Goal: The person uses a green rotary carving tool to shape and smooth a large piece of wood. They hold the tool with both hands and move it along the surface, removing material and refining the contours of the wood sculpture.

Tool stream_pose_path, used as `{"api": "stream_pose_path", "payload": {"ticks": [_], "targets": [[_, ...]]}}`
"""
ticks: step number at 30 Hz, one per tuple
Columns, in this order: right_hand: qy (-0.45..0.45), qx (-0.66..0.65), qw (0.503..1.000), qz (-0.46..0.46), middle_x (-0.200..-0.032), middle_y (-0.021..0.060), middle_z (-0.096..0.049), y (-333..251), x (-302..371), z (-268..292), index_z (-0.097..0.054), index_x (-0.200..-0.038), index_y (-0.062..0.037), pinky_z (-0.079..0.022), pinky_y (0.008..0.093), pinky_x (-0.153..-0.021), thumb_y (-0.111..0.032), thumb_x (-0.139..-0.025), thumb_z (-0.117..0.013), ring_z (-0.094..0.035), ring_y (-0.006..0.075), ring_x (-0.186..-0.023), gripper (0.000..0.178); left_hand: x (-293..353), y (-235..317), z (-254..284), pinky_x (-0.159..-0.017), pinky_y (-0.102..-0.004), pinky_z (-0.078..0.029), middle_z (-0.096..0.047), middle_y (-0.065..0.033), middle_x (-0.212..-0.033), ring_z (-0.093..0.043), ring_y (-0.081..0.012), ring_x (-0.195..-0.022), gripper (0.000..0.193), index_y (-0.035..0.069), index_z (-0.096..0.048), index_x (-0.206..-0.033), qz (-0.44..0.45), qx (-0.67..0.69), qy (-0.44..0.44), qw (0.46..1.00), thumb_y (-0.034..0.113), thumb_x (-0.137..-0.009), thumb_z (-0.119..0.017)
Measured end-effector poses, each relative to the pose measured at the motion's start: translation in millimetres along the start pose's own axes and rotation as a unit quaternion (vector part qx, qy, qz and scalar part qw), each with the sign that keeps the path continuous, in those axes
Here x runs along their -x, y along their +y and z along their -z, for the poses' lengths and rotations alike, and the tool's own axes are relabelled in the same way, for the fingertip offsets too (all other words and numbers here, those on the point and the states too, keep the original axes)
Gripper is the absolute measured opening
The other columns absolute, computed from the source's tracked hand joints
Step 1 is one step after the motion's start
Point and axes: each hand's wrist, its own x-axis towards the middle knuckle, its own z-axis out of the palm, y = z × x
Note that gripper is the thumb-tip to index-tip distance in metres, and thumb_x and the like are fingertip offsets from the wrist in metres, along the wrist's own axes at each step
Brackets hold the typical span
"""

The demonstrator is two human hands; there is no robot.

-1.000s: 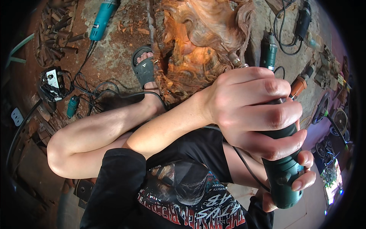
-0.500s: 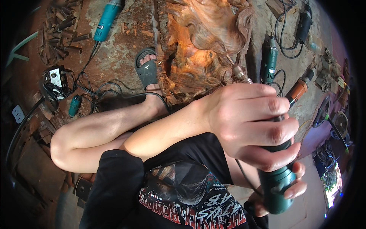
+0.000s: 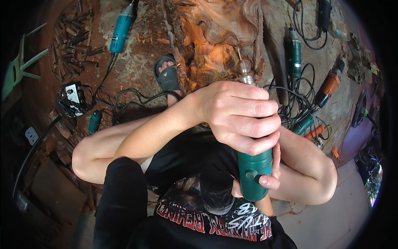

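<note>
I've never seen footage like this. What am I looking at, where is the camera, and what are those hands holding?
There is no machine here: a person wears a wide fisheye camera on the head, looking down, so edges bend. The left hand wraps the front of a teal handheld rotary grinder; the right hand grips its rear end. Its metal bit points at a reddish-orange carved wood piece. On the ground lie another teal grinder, an orange power tool, tangled black cables and a grey sandal on a foot.
</note>
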Motion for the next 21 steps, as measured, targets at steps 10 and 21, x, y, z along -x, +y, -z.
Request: {"api": "stream_pose_path", "payload": {"ticks": [10, 21], "targets": [[0.042, -0.019, 0.998, 0.043, -0.132, 0.0417, -0.056, 10, -8, -3, -0.044, -0.125, -0.0218, -0.062, 0.0550, -0.096, -0.034, -0.072, -0.085, -0.073, 0.0489, -0.103, 0.068, 2, -3, -1, -0.075, -0.0349, -0.061, -0.071, -0.0048, -0.099, -0.072, -0.0219, -0.087, 0.026, 0.011, -0.073, -0.100, 0.015, 0.010, 0.000, 1.000, 0.003, -0.076, -0.082], [0.216, -0.055, 0.975, 0.010, -0.132, 0.0385, -0.058, 9, -19, 29, -0.046, -0.128, -0.0167, -0.060, 0.0527, -0.098, -0.033, -0.076, -0.083, -0.071, 0.0457, -0.107, 0.066, 3, -6, -6, -0.074, -0.0326, -0.059, -0.069, -0.0009, -0.094, -0.069, -0.0193, -0.084, 0.019, 0.013, -0.067, -0.092, 0.025, -0.010, 0.025, 0.999, 0.016, -0.077, -0.079]]}}
